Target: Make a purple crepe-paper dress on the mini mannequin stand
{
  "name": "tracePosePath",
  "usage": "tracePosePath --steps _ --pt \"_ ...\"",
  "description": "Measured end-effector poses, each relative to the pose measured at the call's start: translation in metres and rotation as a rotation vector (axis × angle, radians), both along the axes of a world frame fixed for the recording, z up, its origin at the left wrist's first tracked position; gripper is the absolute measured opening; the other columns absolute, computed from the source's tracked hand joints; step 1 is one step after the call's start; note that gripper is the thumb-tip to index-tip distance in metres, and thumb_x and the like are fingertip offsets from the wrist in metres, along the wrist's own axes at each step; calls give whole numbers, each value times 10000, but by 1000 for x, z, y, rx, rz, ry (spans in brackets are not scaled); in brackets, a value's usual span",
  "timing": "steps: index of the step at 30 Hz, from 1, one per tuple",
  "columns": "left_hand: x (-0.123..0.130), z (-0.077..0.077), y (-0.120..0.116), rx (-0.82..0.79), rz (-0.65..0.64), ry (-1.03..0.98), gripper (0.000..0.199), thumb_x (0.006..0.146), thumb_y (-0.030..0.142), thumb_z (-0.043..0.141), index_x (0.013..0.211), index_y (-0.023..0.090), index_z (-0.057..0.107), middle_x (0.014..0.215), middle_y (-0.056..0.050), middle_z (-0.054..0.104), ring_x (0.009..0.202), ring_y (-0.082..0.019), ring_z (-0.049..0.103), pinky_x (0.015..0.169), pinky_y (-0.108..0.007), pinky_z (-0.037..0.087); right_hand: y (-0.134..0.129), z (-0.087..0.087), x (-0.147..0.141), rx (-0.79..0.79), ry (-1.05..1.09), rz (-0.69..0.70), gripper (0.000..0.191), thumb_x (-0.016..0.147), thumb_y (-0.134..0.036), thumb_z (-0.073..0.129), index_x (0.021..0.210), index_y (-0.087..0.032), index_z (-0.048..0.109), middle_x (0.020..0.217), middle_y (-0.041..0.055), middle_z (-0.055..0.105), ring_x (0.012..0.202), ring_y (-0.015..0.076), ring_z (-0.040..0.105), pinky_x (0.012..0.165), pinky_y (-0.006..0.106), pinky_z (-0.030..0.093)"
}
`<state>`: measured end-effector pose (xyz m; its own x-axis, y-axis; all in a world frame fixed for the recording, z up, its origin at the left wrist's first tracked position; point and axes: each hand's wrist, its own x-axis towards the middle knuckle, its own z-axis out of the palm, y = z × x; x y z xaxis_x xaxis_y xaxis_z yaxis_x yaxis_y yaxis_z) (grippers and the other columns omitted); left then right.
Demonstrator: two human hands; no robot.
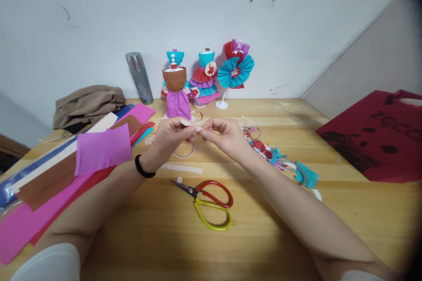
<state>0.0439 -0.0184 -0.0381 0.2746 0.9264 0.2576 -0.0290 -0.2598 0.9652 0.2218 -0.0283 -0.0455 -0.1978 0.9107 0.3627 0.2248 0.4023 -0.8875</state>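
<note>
My left hand (pixel 171 139) and my right hand (pixel 227 137) meet above the middle of the wooden table, each pinching a small white strip (pixel 191 124) between thumb and fingers. Just behind them stands a small dress form (pixel 176 92) with a brown top and purple skirt. Below my hands a pale strip (pixel 183 168) lies flat. Nearer to me are scissors (pixel 202 202) with one red and one yellow handle, their blades apart. A ring (pixel 184 156) lies partly under my hands.
Colored sheets (pixel 59 180) and a brown cloth (pixel 87 105) lie at the left. A bottle (pixel 140 78) and more decorated stands (pixel 235 72) line the wall. Paper scraps (pixel 267 151) and a red bag (pixel 376 136) are at the right.
</note>
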Motion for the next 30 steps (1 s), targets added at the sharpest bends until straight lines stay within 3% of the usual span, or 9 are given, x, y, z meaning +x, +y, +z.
tracePosePath --steps 7,14,24,30 --pt "1 -2 -3 -108 -103 -105 250 717 369 789 714 137 696 631 -18 669 603 -106 596 612 -228 471 -2 2 -2 -3 37 -11 235 755 -392 687 653 -188 632 647 3 656 618 132 549 671 286 446" --pt "1 -4 -2 -90 13 -139 295 722 408 782 651 136 692 598 -22 663 554 -99 578 587 -234 474 -3 3 -3 -3 18 -49 211 750 -362 671 635 -191 627 637 -2 642 620 133 540 664 288 435" --pt "1 -2 -6 -137 -130 -233 411 758 538 732 740 128 729 743 -82 731 599 -127 621 603 -256 502 2 2 1 -71 99 -31 207 724 -377 691 649 -194 633 633 2 632 594 126 526 615 278 420" --pt "0 -4 -6 -117 -130 -190 442 803 570 689 809 129 717 769 -70 720 610 -130 632 605 -259 508 0 4 1 -42 71 -33 204 736 -369 684 648 -192 636 634 3 640 596 127 527 633 284 427"
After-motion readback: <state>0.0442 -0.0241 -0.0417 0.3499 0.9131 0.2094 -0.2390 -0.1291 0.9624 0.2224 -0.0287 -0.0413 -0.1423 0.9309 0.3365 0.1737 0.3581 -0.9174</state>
